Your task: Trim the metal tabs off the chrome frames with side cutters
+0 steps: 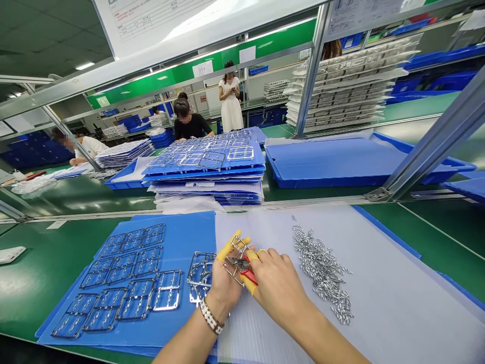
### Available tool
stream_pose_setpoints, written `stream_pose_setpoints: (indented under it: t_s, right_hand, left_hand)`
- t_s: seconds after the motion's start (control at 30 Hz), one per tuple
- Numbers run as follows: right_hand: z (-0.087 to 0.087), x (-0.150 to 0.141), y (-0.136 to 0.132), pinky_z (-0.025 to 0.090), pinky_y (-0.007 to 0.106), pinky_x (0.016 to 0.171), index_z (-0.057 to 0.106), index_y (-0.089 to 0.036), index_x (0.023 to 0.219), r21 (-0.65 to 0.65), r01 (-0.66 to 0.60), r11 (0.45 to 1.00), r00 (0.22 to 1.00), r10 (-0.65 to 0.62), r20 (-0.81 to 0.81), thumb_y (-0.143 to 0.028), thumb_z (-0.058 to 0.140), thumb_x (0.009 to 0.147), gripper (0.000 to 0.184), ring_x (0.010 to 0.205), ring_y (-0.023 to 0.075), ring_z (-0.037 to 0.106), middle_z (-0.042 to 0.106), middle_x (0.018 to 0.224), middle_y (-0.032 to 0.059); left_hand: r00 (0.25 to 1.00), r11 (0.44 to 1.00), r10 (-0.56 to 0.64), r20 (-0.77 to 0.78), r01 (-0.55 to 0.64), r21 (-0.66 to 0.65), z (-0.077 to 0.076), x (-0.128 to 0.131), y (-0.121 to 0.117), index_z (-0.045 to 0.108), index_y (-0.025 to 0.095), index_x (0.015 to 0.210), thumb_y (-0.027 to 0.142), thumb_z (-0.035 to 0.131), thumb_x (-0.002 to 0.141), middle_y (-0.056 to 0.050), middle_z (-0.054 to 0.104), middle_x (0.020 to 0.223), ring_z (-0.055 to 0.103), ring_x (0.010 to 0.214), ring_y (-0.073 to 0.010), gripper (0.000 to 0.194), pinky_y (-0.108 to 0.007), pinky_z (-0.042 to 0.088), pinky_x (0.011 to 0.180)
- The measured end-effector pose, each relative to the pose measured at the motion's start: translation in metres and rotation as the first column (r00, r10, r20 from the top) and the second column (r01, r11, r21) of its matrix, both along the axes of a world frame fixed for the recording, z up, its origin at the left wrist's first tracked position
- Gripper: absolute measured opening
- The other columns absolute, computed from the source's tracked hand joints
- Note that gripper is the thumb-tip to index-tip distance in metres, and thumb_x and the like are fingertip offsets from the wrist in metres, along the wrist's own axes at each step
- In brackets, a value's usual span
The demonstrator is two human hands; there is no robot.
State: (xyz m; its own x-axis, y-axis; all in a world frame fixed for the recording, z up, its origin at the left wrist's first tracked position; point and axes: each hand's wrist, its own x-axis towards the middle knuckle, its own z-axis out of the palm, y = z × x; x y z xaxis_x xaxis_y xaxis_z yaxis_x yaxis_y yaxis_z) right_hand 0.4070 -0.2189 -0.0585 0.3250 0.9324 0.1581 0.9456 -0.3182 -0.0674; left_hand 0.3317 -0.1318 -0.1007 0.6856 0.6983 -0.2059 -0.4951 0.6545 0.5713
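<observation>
My left hand (223, 280), with yellow finger cots and a bracelet at the wrist, pinches a shiny metal part frame (238, 247) above a white corrugated sheet (379, 283). Closed around red-handled cutters (246, 270), my right hand (278, 285) has the tool's jaws at the frame. A pile of small cut silver pieces (322, 270) lies on the sheet just right of my hands. To the left, several whole metal frames (125, 283) lie in rows on a blue board (189, 237).
A stack of blue boards with frames (208, 162) stands beyond the bench rail. Blue trays (333, 162) and stacked white trays (348, 86) sit at the back right. A slanted metal strut (428, 141) crosses the right. Other people work at far benches.
</observation>
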Motion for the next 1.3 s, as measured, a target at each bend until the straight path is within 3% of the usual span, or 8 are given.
stream_pose_setpoints:
  t_s: [0.27, 0.43, 0.53, 0.77, 1.1, 1.3]
  right_hand:
    - [-0.002, 0.003, -0.005, 0.038, 0.035, 0.069, 0.061, -0.017, 0.107, 0.006, 0.010, 1.000, 1.000, -0.010, 0.014, -0.031, 0.057, 0.083, 0.029, 0.085, 0.0240, 0.059, 0.067, 0.090, 0.0091]
    - [0.003, 0.017, -0.015, 0.035, 0.035, 0.069, 0.062, -0.019, 0.100, 0.019, 0.082, 0.996, 0.996, -0.082, 0.042, -0.032, 0.057, 0.083, 0.022, 0.085, 0.0241, 0.057, 0.066, 0.087, 0.0071]
    - [0.005, 0.022, -0.015, 0.034, 0.035, 0.070, 0.062, -0.019, 0.096, 0.004, 0.106, 0.994, 0.993, -0.106, 0.048, -0.033, 0.056, 0.083, 0.020, 0.086, 0.0239, 0.056, 0.065, 0.088, 0.0078]
    - [0.006, 0.020, -0.010, 0.034, 0.037, 0.069, 0.062, -0.018, 0.097, -0.017, 0.109, 0.994, 0.994, -0.109, 0.027, -0.033, 0.053, 0.085, 0.022, 0.087, 0.0252, 0.057, 0.065, 0.089, 0.0087]
    - [0.010, 0.022, -0.007, 0.036, 0.035, 0.066, 0.063, -0.018, 0.091, -0.078, 0.090, 0.993, 0.996, -0.088, 0.022, -0.024, 0.053, 0.082, 0.015, 0.081, 0.0250, 0.060, 0.065, 0.085, 0.0087]
    - [0.003, 0.029, -0.024, 0.034, 0.035, 0.069, 0.062, -0.018, 0.095, -0.043, 0.123, 0.992, 0.992, -0.121, 0.043, -0.034, 0.056, 0.083, 0.021, 0.086, 0.0258, 0.058, 0.065, 0.087, 0.0084]
  left_hand:
    - [0.998, 0.997, -0.059, 0.016, 0.060, -0.055, 0.001, 0.000, 0.001, 0.058, 0.017, 0.120, 0.028, 0.054, 0.081, -0.011, 0.066, 0.109, 0.063, 0.093, -0.0241, 0.041, -0.039, 0.045, 0.086]
    - [0.988, 0.980, -0.153, 0.027, 0.155, -0.123, 0.005, -0.002, -0.004, 0.057, 0.018, 0.121, 0.033, 0.052, 0.084, -0.012, 0.064, 0.112, 0.062, 0.086, -0.0193, 0.041, -0.030, 0.046, 0.070]
    - [0.986, 0.978, -0.167, 0.001, 0.166, -0.129, 0.005, -0.001, -0.008, 0.061, 0.018, 0.116, 0.033, 0.052, 0.084, -0.011, 0.064, 0.113, 0.060, 0.089, -0.0185, 0.037, -0.028, 0.045, 0.070]
    - [0.985, 0.984, -0.165, -0.058, 0.160, -0.072, 0.004, 0.001, -0.010, 0.068, 0.016, 0.100, 0.034, 0.053, 0.083, -0.010, 0.064, 0.112, 0.059, 0.095, -0.0197, 0.030, -0.029, 0.045, 0.080]
    - [0.989, 0.995, -0.057, -0.135, 0.068, 0.075, -0.003, -0.001, -0.011, 0.062, 0.018, 0.116, 0.025, 0.053, 0.083, -0.011, 0.064, 0.114, 0.058, 0.102, -0.0209, 0.035, -0.029, 0.046, 0.079]
    - [0.985, 0.984, -0.168, -0.034, 0.166, -0.059, 0.006, -0.003, -0.006, 0.061, 0.017, 0.115, 0.033, 0.050, 0.083, -0.013, 0.059, 0.122, 0.058, 0.104, -0.0280, 0.037, -0.040, 0.048, 0.079]
